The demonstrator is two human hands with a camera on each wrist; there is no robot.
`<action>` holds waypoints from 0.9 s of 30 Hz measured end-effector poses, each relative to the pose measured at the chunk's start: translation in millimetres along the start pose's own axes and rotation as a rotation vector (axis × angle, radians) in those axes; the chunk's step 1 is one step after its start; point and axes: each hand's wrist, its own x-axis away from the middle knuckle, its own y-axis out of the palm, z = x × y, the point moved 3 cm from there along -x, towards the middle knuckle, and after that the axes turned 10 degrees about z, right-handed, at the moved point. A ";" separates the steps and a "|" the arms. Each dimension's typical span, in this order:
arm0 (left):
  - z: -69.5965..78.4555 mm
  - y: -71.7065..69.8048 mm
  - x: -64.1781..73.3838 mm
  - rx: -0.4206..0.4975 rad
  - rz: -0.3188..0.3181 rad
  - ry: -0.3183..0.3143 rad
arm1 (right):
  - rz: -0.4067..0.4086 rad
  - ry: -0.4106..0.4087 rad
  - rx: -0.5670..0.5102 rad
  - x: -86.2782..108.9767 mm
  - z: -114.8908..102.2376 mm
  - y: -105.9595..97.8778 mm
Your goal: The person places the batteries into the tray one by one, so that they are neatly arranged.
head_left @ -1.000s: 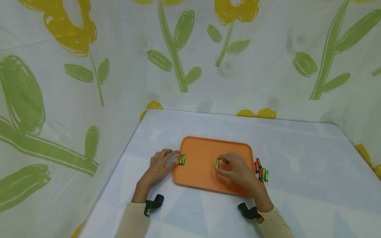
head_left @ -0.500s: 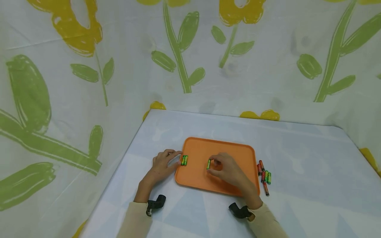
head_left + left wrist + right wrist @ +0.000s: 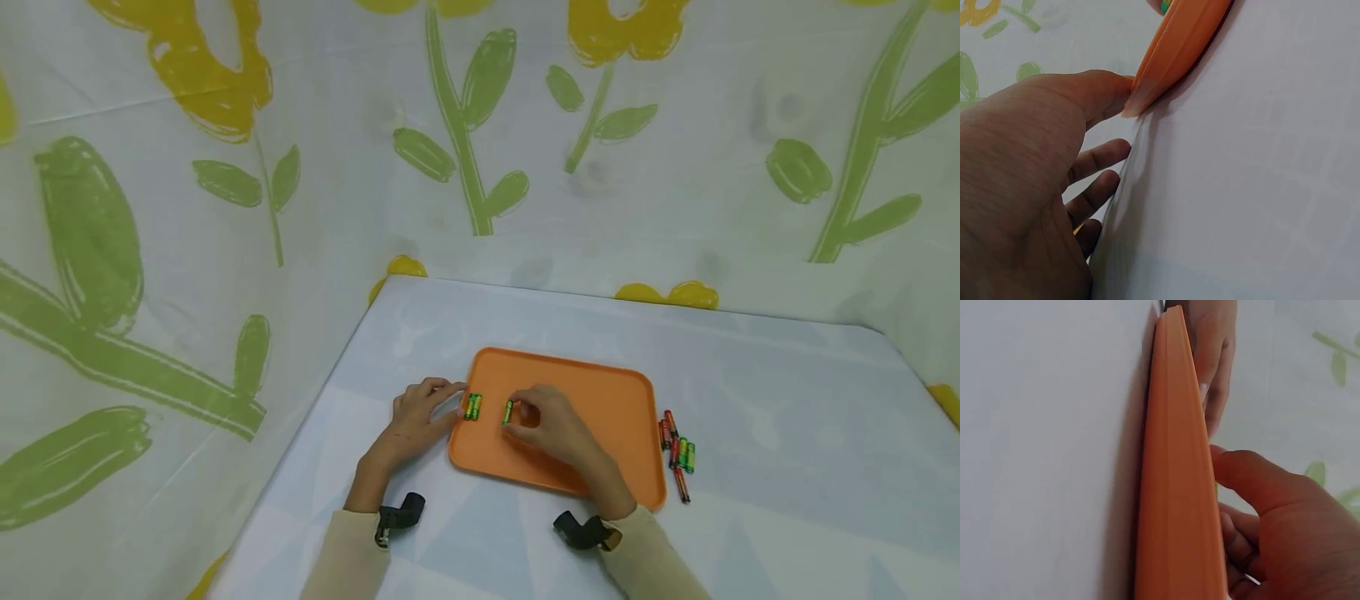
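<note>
Pinching one small green cylindrical battery [image 3: 507, 412], the right hand [image 3: 553, 427] has its forefinger at the upper end and its thumb at the lower; whether the battery touches what lies beneath cannot be told. The left hand [image 3: 416, 422] is loosely spread, forefinger and thumb reaching the nine o'clock rim of a shallow orange rectangular tray [image 3: 585, 387], probably of plastic. Taking the tray's middle as the dial's centre, the pinched battery sits toward ten o'clock. Farther out, between nine and ten, a pair of matching green batteries [image 3: 473, 407] lies side by side just inside the rim, near the left thumb.

Such a battery should be stiff, dense for its size and slick-sleeved, hardly fragile but apt to roll; an end-to-end pinch like this looks sound and leaves its sides free, while a grip across the waist would also serve. The tray is likely light and rigid, prone to slide if nudged, and best steadied by its rim.

Beyond the rim, between three and four o'clock, a loose cluster of red-and-black and green batteries [image 3: 674, 452] rests on the pale patterned tabletop [image 3: 795, 450].
</note>
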 end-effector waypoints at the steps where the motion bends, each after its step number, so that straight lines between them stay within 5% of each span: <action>1: 0.1 0.7 -0.1 -0.003 0.000 0.004 | -0.002 0.001 0.004 -1.3 0.0 1.8; 27: -4.3 3.4 -0.2 -0.023 -0.006 0.005 | -0.017 -0.111 -0.030 -24.9 -6.9 28.9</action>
